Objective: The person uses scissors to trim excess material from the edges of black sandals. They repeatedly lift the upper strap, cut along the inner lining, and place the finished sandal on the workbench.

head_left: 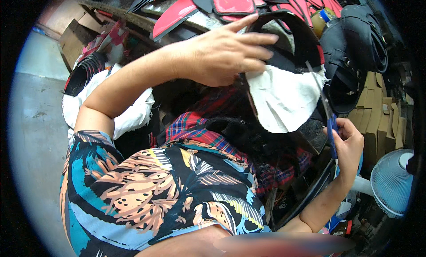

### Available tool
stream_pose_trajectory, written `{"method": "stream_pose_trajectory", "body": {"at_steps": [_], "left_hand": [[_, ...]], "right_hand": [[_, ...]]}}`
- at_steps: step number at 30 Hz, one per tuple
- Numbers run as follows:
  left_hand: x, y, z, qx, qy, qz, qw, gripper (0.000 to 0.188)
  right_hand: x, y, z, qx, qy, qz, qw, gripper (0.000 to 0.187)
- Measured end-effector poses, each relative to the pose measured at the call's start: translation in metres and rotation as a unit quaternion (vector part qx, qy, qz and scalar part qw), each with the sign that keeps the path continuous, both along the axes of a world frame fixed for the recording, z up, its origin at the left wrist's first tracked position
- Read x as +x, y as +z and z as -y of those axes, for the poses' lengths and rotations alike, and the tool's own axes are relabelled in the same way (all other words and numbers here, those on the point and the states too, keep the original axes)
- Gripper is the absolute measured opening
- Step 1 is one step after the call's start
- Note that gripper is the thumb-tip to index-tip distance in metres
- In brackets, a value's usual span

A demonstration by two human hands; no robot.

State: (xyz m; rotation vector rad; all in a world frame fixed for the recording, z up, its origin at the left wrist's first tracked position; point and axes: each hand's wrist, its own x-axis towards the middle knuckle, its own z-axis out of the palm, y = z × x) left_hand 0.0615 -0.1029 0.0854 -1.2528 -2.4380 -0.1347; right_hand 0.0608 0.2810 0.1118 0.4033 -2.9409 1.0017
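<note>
A curved black piece with a white cloth (284, 101) across its lower part stands in front of me. Its black rim (306, 39) loops upward and shows a red edge on the right. My left hand (235, 50), slightly blurred, reaches over its left side with fingers spread; the fingertips overlap the dark inside. In my right hand (346, 141) is a pair of scissors with blue handles (332, 128). Their blades point up along the right edge of the white cloth. Whether the blades touch the cloth, I cannot tell.
Pink-and-black padded pieces (230, 1) lie on the bench at the back, by a yellowish jar (321, 21). Black strapped items (350, 48) hang at the right, above folded cardboard (377, 110). A fan (392, 181) stands lower right. White-lined black pieces (88, 95) are stacked at left.
</note>
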Motion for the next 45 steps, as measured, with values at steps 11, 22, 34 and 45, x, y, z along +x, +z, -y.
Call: {"method": "stream_pose_trajectory", "body": {"at_steps": [11, 22, 34, 45], "left_hand": [[-0.038, 0.086, -0.043, 0.579, 0.034, 0.085, 0.81, 0.024], [-0.253, 0.119, -0.185, 0.645, 0.011, 0.302, 0.702, 0.034], [-0.324, 0.1, -0.199, 0.717, 0.158, 0.139, 0.665, 0.044], [-0.32, 0.084, -0.199, 0.205, -0.128, -0.183, 0.953, 0.035]], "right_hand": [[-0.021, -0.065, 0.001, -0.448, -0.024, -0.129, 0.884, 0.024], [-0.027, -0.019, -0.025, -0.447, -0.11, -0.345, 0.818, 0.035], [-0.17, 0.056, -0.022, -0.349, -0.028, -0.323, 0.879, 0.045], [-0.242, 0.053, -0.03, -0.314, -0.085, -0.19, 0.927, 0.05]]}}
